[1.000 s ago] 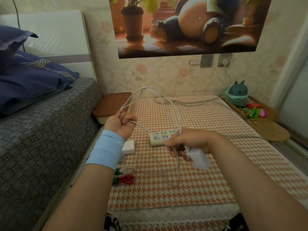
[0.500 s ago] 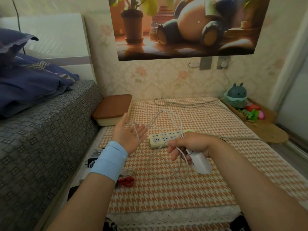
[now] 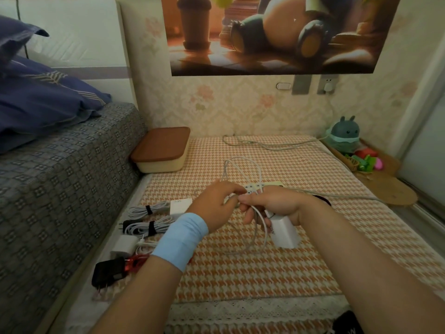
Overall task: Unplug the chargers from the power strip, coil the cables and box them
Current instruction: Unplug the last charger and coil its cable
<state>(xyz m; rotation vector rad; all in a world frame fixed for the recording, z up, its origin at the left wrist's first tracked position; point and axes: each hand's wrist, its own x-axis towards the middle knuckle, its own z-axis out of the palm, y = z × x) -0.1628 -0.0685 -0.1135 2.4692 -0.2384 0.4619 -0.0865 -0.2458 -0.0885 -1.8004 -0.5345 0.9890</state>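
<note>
My right hand (image 3: 272, 205) grips a white charger brick (image 3: 284, 231) together with loops of its white cable (image 3: 243, 169), which arc up above both hands and hang below them. My left hand (image 3: 216, 206), with a blue wristband, pinches the same cable right beside my right fingers. The cream power strip (image 3: 269, 185) lies on the checked tabletop just behind my hands, mostly hidden by them. At the left edge lie several bundled chargers: a white one (image 3: 179, 204), a black-tied one (image 3: 144, 226), a white cube (image 3: 124, 244) and a black plug with red cable (image 3: 108, 273).
A cream box with a brown lid (image 3: 161, 150) stands at the back left by the wall. The strip's grey cord (image 3: 272, 144) trails across the back toward a wall socket (image 3: 328, 85). A bed (image 3: 60, 189) borders the left; a basket with toys (image 3: 346, 141) sits at the right.
My left hand let the cable go, opened, then came down to my right hand and pinched the cable again. The loops gathered closer. The camera tilted down, bringing the bundled chargers into view.
</note>
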